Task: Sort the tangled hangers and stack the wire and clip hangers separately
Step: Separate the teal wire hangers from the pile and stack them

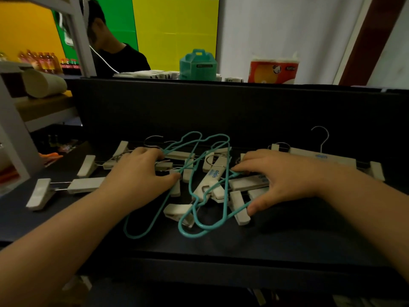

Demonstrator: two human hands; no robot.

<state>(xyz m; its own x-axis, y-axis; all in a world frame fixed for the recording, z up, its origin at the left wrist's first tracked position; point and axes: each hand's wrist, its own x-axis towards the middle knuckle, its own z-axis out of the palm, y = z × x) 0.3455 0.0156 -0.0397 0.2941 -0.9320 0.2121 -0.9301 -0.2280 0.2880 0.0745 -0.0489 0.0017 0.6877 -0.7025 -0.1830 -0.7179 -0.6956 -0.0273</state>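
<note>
A tangle of hangers lies on the dark table [243, 240]. Teal wire hangers [194, 231] loop across white clip hangers [211, 180] in the middle. My left hand [141, 176] rests on the pile's left side, thumb and fingers pinching a teal wire hanger over a clip hanger. My right hand [281, 180] lies on the right side, fingertips on a teal wire and thumb on another wire near a white clip [240, 210]. One clip hanger [325, 160] with a metal hook lies apart at the far right. Another clip hanger [66, 187] lies at the left.
A dark upright panel [221, 107] closes the table's far side. Behind it stand a teal box [197, 64] and a pack of paper rolls [273, 70]. A person in black [117, 56] sits beyond. White shelving [13, 134] with bottles stands at the left.
</note>
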